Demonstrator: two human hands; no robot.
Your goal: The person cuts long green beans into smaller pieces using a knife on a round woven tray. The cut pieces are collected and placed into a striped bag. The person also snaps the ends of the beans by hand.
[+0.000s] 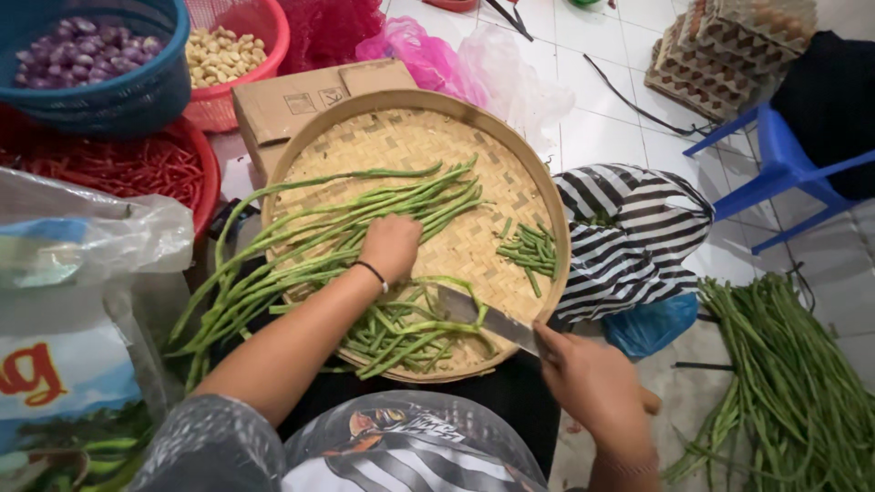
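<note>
The left hand (390, 246) is pressing down, fingers curled, on a bundle of long beans (319, 246) lying across the one round woven tray (510, 155). The right hand (592, 383) is gripping the handle of a single knife (483, 317) — its blade is resting over the bean ends at the tray's near edge. One small pile of cut pieces (533, 251) is lying on the tray's right side. Three baskets are sitting at upper left — a blue basket (109, 91), a pink basket (246, 36) and a red basket (202, 150) of chillies.
</note>
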